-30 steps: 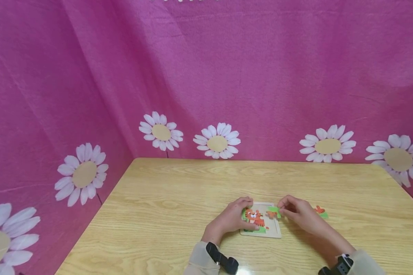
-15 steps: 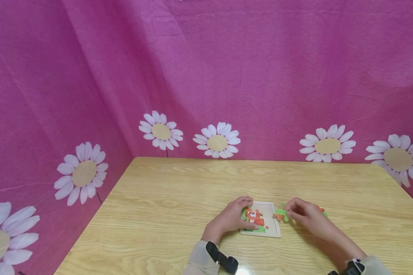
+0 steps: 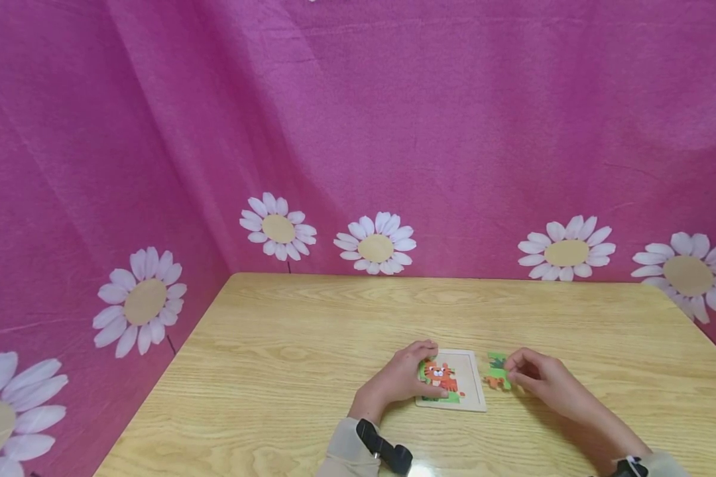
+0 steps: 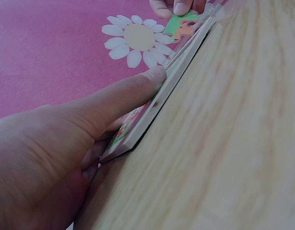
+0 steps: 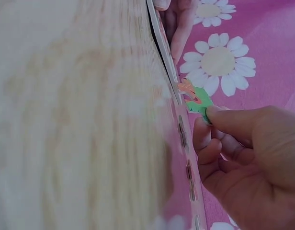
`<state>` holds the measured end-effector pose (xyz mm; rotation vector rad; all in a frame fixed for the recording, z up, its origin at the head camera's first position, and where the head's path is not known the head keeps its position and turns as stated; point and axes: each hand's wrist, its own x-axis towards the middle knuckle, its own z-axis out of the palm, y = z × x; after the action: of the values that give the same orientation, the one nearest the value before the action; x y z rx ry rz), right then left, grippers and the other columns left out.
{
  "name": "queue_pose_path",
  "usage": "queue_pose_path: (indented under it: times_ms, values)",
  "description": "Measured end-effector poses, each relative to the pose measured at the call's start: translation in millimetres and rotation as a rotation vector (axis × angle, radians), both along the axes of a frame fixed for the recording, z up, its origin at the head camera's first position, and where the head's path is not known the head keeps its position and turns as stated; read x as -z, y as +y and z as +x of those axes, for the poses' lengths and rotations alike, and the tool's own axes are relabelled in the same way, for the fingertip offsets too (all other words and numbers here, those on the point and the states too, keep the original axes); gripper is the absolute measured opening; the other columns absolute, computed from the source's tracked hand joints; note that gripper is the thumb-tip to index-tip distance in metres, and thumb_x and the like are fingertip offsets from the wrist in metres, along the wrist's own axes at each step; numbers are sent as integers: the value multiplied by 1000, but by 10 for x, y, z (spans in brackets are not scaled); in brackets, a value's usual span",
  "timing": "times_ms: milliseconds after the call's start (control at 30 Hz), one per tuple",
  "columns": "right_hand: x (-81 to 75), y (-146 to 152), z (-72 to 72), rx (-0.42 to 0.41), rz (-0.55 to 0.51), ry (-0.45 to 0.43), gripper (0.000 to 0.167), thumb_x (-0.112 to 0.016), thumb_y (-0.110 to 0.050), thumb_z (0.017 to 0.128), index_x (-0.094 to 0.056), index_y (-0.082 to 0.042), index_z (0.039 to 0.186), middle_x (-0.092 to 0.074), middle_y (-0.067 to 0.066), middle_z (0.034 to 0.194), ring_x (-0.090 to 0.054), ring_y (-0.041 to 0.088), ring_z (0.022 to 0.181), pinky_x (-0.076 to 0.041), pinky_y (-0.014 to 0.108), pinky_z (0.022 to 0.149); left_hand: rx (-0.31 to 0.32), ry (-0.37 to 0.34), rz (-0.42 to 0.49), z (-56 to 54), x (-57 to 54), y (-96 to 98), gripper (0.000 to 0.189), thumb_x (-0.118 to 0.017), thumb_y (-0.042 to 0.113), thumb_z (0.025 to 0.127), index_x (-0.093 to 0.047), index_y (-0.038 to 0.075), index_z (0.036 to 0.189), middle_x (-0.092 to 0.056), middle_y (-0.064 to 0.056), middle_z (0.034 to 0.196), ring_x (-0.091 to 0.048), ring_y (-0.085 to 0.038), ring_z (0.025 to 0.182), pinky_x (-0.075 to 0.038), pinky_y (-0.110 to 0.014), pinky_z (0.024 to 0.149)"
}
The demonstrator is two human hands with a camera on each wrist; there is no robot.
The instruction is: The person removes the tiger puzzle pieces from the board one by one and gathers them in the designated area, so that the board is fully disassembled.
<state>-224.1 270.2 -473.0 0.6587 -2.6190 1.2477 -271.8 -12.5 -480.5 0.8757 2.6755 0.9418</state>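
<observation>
My left hand (image 3: 396, 379) grips the left side of a small wooden puzzle board (image 3: 476, 397). Its thumb (image 4: 138, 88) lies along the near edge while the other fingers reach round the far side. Fitted pieces with an orange tiger picture (image 3: 440, 377) fill the board's left part; its right part is bare wood. To the right of the board, my right hand (image 3: 545, 383) pinches a green and orange puzzle piece (image 5: 199, 101) between thumb and fingers. Just behind that piece, a green piece with a dark plant (image 3: 497, 360) lies on the table.
The light wood table (image 3: 310, 331) extends behind and left of the hands. In the right wrist view, several loose pieces (image 5: 182, 130) show nearly edge-on along the table. A pink cloth with daisies (image 3: 453, 132) hangs behind and at the left.
My right hand has drawn the puzzle piece rightward, from above the board to beside it. The plant piece has come into view behind it. My left hand and the board stay put.
</observation>
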Motion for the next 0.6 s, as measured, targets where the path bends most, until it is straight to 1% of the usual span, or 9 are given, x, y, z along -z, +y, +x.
queue_pose_path:
  times_ms: [133,333,600]
  values:
    - [15,38,10,0,5,-16,6,-64,3,89,-62,-1,93,-61,-5,84,-49,-8,74,-46,17,58,0,0,2,-1,2,-1,80,-82,40,77,-49,13,144,-40,0,155,-36,-20,145,-33,-34,120]
    - [50,71,6,-8,17,-10,7,-64,5,89,-63,1,94,-62,-4,86,-50,-9,76,-47,16,59,-2,-5,2,-6,10,-5,80,-82,40,77,-49,13,144,-40,0,155,-36,-19,145,-33,-34,120]
    - [52,92,5,-47,14,5,8,-63,7,88,-62,1,94,-63,-3,84,-51,-10,77,-47,15,59,1,-11,5,-11,5,0,80,-82,40,77,-48,13,144,-39,0,156,-36,-20,146,-32,-35,121]
